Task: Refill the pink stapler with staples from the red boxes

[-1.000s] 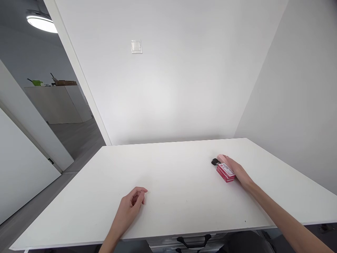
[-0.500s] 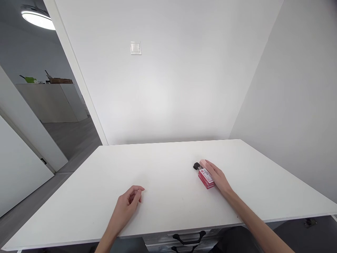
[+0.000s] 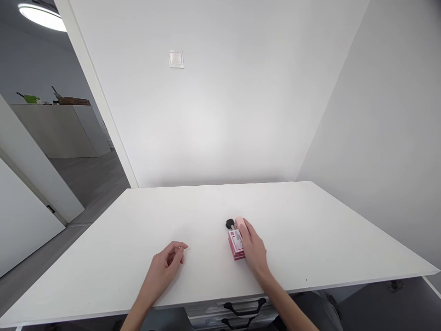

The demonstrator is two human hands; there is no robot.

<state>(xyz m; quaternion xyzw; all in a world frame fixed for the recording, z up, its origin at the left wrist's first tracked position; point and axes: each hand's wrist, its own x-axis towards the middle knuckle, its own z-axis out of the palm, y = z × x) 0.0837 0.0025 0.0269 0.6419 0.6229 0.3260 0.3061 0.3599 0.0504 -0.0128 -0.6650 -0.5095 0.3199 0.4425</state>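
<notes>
On the white tabletop my right hand (image 3: 254, 250) is wrapped over a small cluster of things from their right side. Under its fingers is a light pink object with a rounded end (image 3: 239, 222), mostly covered; its kind is hidden. Against the palm side lies a short stack of small red-and-white boxes (image 3: 236, 243). A black-headed piece with a metal shank (image 3: 230, 224) pokes out beyond the boxes, left of the pink end. My left hand (image 3: 167, 263) rests on the table to the left, fingers curled and thumb close to the index finger, with nothing visible in it.
The white table (image 3: 155, 207) meets a wall with a light switch (image 3: 176, 59) at its back edge. Below the front edge are drawers with black handles (image 3: 244, 307). A doorway on the left shows a cabinet (image 3: 51, 131) in another room.
My right hand has moved left across the table, and the boxes, pink object and black-headed piece have come along with it. My left hand stays where it was; the view has shifted slightly.
</notes>
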